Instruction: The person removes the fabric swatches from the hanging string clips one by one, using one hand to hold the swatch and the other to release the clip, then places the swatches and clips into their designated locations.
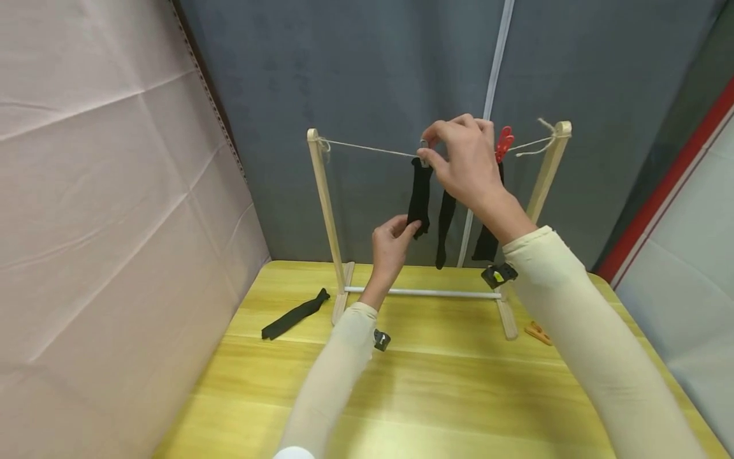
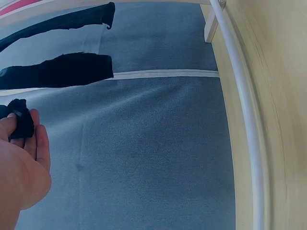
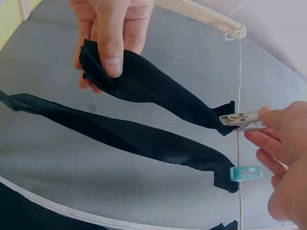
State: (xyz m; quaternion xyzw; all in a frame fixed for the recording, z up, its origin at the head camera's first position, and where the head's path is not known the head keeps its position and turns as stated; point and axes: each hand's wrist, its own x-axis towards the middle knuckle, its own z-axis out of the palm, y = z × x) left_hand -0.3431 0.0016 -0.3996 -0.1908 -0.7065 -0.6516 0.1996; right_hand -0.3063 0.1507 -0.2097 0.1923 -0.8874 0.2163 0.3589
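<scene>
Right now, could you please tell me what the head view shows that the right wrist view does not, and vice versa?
Only the head view shows the red clip, the orange clip and the loose sock lying on the table. Only the right wrist view shows the turquoise clip. Both show the string, the left hand holding the lower end of a dark sock and the right hand pinching the grey clip at its top.
</scene>
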